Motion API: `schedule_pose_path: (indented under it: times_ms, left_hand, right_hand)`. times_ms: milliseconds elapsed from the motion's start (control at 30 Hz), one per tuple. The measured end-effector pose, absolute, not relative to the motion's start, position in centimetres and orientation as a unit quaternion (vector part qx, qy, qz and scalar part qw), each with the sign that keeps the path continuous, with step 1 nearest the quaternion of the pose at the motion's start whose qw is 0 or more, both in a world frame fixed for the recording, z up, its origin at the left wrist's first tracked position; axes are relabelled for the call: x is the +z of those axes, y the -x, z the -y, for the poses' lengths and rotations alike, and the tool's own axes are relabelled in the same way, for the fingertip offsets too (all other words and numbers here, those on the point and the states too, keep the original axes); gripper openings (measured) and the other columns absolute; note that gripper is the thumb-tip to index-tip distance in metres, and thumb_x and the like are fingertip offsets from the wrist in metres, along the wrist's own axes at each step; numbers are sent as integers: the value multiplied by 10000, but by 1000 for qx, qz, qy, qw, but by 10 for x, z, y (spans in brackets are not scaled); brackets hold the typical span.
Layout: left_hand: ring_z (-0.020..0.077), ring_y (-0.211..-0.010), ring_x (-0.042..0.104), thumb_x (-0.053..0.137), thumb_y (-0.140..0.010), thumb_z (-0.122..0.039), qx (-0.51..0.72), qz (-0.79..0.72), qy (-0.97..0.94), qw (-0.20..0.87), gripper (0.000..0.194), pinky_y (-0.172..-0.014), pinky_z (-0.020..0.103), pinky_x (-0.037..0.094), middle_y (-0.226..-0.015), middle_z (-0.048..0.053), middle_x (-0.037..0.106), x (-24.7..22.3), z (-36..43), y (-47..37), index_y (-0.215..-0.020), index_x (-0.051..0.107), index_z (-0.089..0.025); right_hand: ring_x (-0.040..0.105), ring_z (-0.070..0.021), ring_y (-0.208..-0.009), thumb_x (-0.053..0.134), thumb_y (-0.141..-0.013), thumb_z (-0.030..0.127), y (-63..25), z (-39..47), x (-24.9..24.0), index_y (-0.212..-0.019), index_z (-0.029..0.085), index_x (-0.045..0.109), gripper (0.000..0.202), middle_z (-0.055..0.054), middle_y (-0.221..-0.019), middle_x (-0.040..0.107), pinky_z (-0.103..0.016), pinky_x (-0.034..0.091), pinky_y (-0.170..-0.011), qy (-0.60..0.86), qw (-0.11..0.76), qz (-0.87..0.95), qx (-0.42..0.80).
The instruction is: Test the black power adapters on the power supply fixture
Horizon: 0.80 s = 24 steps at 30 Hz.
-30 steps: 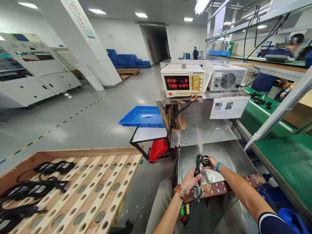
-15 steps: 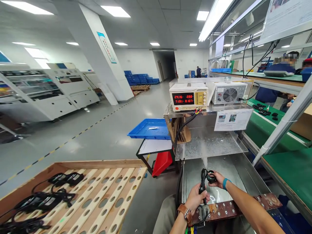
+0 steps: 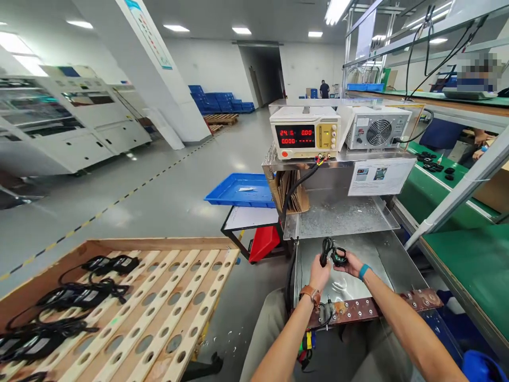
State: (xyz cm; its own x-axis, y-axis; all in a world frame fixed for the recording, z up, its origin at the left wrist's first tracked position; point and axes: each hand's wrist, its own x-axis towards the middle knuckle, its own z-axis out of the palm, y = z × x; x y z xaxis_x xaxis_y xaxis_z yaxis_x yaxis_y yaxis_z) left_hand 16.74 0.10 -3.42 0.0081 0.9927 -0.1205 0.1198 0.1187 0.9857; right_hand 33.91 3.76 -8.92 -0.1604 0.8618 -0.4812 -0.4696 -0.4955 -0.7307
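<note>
My left hand point(image 3: 318, 273) grips a black cable point(image 3: 325, 248) that loops up from my fist. Right beside it, my right hand point(image 3: 349, 263) holds the small round black part point(image 3: 339, 258) at the cable's end. Both hands hover over a steel trough point(image 3: 374, 260), just beyond a rusty copper bar point(image 3: 371, 307) with holes that crosses it. On the shelf above, a white power supply point(image 3: 305, 132) shows red digits, with the right-hand fields reading zeros and dashes.
A wooden rack with round holes point(image 3: 159, 313) at my left carries black adapters with cables point(image 3: 81, 294). A fan-fronted box point(image 3: 377, 127), a blue tray point(image 3: 238, 191), a red bin point(image 3: 262, 241) and green benches point(image 3: 469, 254) surround the station. Another person works at the far right.
My left hand has lifted off the copper bar and moved forward to meet the right hand. The power supply's current reading dropped to zeros. The camera tilted down again.
</note>
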Motion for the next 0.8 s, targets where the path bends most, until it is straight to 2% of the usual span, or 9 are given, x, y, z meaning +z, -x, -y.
schedule_pose_path:
  times_ms: [100, 167, 267, 333, 433, 533, 700, 800]
  left_hand:
    - [155, -792, 621, 677, -767, -191, 412, -534, -555, 487, 252, -749, 261, 487, -844, 19, 626, -25, -7, -170, -984, 552, -162]
    - [167, -844, 632, 692, -753, -185, 394, -516, -594, 476, 341, -766, 268, 502, -909, 35, 637, -15, -8, -172, -1061, 548, -164]
    - [205, -1010, 614, 779, -690, -218, 370, -516, -669, 388, 500, -896, 314, 492, -1076, 68, 622, 1, -5, -175, -1132, 550, -177]
    - [228, -1070, 598, 846, -630, -275, 338, -534, -702, 328, 623, -953, 339, 475, -1150, 81, 588, 8, -1, -179, -1169, 548, -185]
    - [252, -1054, 618, 872, -608, -380, 270, -576, -717, 285, 708, -918, 356, 496, -1186, 89, 564, 12, 4, -184, -1209, 546, -197]
    - [270, -1052, 632, 864, -622, -418, 218, -576, -745, 255, 740, -882, 358, 510, -1192, 81, 576, 13, 5, -184, -1260, 545, -225]
    - [265, -1067, 640, 872, -617, -443, 156, -447, -848, 238, 763, -890, 336, 513, -1212, 48, 605, 28, -5, -166, -1289, 560, -261]
    - [269, -1069, 644, 867, -622, -473, 90, -361, -903, 213, 754, -878, 329, 514, -1220, 39, 611, 44, -14, -160, -1288, 570, -279]
  right_hand:
    - [674, -234, -789, 582, -1048, 369, -336, -33, -70, -1115, 158, 578, 222, -95, -957, 658, -399, 619, -777, 422, 462, 179, 759]
    - [675, -245, -804, 471, -1095, 456, -335, -28, -60, -1131, 137, 594, 343, -118, -964, 660, -403, 617, -772, 402, 461, 154, 776]
    - [672, -261, -800, 381, -1092, 603, -334, -19, -54, -1134, 133, 613, 526, -126, -955, 662, -412, 617, -742, 390, 475, 122, 779]
    - [669, -268, -779, 344, -1084, 639, -330, -13, -53, -1127, 138, 626, 577, -124, -939, 662, -407, 617, -713, 381, 488, 112, 777]
    - [661, -261, -734, 297, -1101, 580, -321, -3, -52, -1092, 135, 642, 563, -121, -912, 658, -383, 612, -686, 367, 511, 106, 770]
    - [640, -237, -665, 332, -1096, 509, -313, 8, -48, -1040, 149, 646, 481, -102, -878, 652, -374, 604, -685, 382, 530, 102, 751]
    - [627, -230, -666, 351, -1074, 449, -320, 23, -41, -994, 167, 627, 403, -106, -939, 650, -401, 595, -701, 407, 497, 116, 758]
    - [638, -251, -708, 327, -1083, 521, -328, 26, -34, -1021, 156, 619, 472, -125, -957, 649, -425, 591, -707, 404, 448, 132, 786]
